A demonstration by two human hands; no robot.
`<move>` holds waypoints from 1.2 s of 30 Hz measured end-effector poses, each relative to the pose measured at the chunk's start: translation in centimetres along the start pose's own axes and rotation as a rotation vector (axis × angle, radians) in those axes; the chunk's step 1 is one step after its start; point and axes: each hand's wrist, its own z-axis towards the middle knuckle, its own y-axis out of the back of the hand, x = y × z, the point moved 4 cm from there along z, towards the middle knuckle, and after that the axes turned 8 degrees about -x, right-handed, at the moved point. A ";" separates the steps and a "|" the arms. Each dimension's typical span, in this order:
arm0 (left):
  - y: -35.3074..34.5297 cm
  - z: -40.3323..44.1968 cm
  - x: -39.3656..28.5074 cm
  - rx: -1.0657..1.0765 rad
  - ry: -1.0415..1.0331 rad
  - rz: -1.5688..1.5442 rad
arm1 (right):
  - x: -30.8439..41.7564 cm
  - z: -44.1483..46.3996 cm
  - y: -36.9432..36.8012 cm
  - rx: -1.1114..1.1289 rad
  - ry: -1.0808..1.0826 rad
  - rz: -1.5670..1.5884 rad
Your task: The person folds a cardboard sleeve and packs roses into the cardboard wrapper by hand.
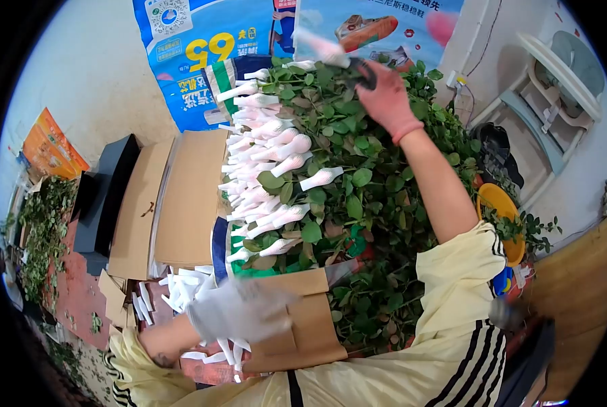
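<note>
My right hand (386, 102), in a pink glove, is raised at the top of the leafy pile. Its fingers are closed by a dark patch that I cannot make out, at the base of a rose in a white net sleeve (325, 49), which is blurred. Below it lie many roses (269, 152) with netted heads facing left and green leaves (364, 163) to the right. My left hand (242, 311), in a whitish glove, is smeared by motion above loose white sleeves (188, 288) and a cardboard piece (303, 332). Whether it holds anything is unclear.
Flattened cardboard (191, 197) lies left of the roses, beside a black box (106, 197). A yellow basin (500, 224) and a high chair (554, 95) stand at right. Leaf cuttings (45, 237) cover the far left. Posters (229, 51) hang behind.
</note>
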 end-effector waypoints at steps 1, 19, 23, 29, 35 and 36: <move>2.9 3.3 -0.3 -0.194 -0.024 0.068 | -0.2 0.4 0.8 -0.008 -0.027 0.056; 0.6 19.6 10.3 -0.223 0.351 0.087 | 1.1 -9.4 9.0 0.140 0.274 0.024; -1.5 19.5 14.7 -0.005 0.362 -0.228 | 2.5 -12.7 5.4 0.349 0.335 -0.046; 6.6 14.5 6.1 -0.571 0.248 0.415 | 1.7 -13.4 5.1 0.276 0.230 -0.027; 3.3 16.2 9.4 -0.414 0.333 0.574 | 2.3 -13.7 4.0 0.142 0.322 0.081; 3.1 16.4 9.8 -0.416 0.335 0.573 | 2.0 -13.6 4.2 0.144 0.325 0.082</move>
